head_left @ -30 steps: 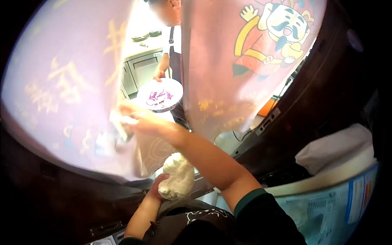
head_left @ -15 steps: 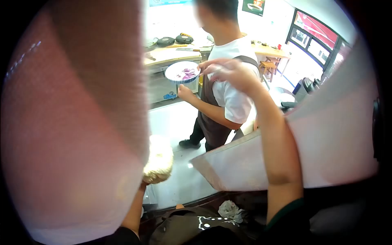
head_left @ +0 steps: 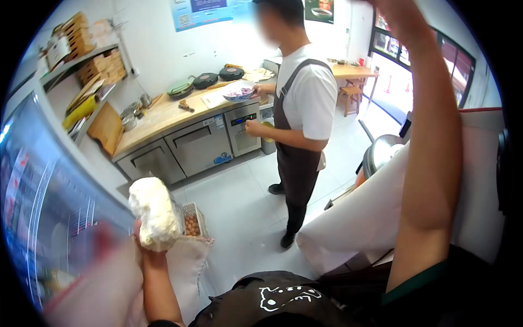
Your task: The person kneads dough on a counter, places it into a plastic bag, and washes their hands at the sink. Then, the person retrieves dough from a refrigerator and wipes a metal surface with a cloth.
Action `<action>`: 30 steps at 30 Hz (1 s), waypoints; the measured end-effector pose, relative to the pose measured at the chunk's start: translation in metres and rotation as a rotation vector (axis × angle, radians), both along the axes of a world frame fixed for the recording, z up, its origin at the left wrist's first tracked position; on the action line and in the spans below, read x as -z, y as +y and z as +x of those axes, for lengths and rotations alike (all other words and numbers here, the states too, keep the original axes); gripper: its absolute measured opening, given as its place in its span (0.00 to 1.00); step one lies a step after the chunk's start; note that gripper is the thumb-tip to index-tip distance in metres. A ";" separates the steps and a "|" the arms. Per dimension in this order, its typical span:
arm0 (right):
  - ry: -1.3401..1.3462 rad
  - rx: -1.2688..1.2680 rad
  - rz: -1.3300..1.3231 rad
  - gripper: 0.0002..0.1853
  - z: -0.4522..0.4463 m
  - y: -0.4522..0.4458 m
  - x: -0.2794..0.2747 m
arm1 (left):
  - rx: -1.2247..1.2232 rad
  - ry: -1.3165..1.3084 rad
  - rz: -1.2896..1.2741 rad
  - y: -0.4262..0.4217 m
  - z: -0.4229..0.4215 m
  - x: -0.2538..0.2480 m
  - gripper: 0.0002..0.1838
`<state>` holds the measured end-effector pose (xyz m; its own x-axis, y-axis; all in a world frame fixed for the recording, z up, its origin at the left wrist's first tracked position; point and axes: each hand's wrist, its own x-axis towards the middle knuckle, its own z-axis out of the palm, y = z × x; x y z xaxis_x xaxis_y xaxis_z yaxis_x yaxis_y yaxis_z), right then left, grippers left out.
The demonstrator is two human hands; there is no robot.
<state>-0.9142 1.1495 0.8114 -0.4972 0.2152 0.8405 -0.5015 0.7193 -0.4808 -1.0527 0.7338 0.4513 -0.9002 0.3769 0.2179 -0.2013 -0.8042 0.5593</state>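
My left hand [head_left: 140,241] grips a lumpy, cream-white, dough-like mass [head_left: 155,212] on my side of the long, wooden-topped counter [head_left: 155,122]. My right hand [head_left: 396,19], well apart, is raised (blurred; I cannot tell whether it holds anything).

White wall [head_left: 144,27] behind the bench [head_left: 155,121], shelves [head_left: 81,63] left of it, tiled floor [head_left: 239,201] before it, apparently windows [head_left: 385,46] to its right.

The left forearm [head_left: 159,283] is pointing forward, low, with the partly hidden left hand [head_left: 140,234] gripping; the right arm [head_left: 429,158] is standing raised, the right hand [head_left: 397,16] showing only partly.
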 end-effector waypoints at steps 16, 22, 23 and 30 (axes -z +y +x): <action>-0.615 -0.885 -0.766 0.40 -0.319 -0.058 0.357 | 0.199 -0.003 0.146 0.114 -0.241 0.019 0.35; -0.603 -1.039 -1.041 0.34 -0.413 -0.079 0.402 | 0.190 -0.179 -0.146 0.175 -0.289 0.049 0.30; -0.581 -1.060 -1.144 0.33 -0.426 -0.082 0.399 | 0.141 -0.180 -0.241 0.176 -0.303 0.052 0.30; -0.406 -0.559 -0.690 0.29 -0.531 -0.115 0.432 | -0.224 0.163 -0.606 0.182 -0.408 0.069 0.26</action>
<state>-1.4457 1.0342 0.3796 -0.9013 0.2408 0.3602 -0.3875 -0.0763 -0.9187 -1.4610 0.9158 0.3825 -0.9445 0.2833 0.1661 0.0592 -0.3506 0.9346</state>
